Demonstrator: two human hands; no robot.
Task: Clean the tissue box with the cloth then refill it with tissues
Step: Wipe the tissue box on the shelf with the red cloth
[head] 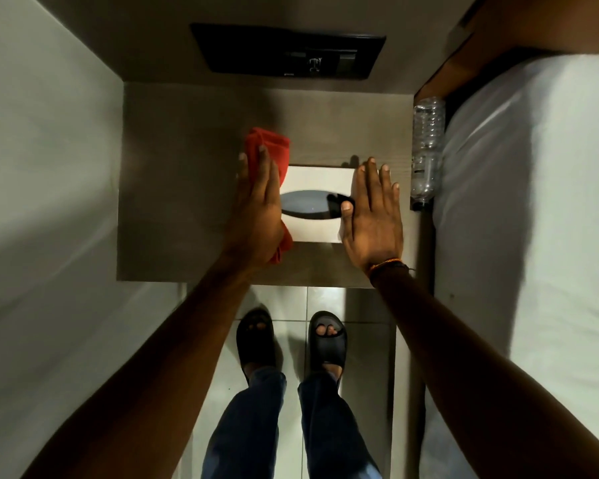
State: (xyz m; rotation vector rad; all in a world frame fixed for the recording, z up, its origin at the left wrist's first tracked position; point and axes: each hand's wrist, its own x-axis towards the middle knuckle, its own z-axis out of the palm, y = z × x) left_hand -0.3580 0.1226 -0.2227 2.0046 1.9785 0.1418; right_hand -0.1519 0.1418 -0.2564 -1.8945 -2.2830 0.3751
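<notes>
- Black sandals (327, 340) stand on the tiled floor (284, 302) just below the near edge of the table (187, 167). Anything you sweep off that edge lands at your feet.
- Your left grip (256, 209) is released, fingers straight, pressing the cloth (268, 146) flat against the left side of the box (319, 178). Nothing is pinched, so the cloth may bunch or slip from under your palm as you wipe. A tail of it shows by the heel of your hand.
- Your right grip (372, 219) is released too, laid flat against the box's right side, thumb over the top by the oval slot (303, 205). The box sits mid-table, held only between two flat palms. Uneven pressure would likely skid or twist it, and if it is light it could dent.
- The slot looks dark, with no tissues showing and no refill pack in view. You seem to be on the wiping step, with the refill not yet done.
- A bottle (426, 150) sits at the table's right edge, just beside the bed (516, 202) and near your right fingers. Shoving the box rightward could knock it.
- Furthest off, a dark panel (287, 51) on the wall is well apart and looks safe.
</notes>
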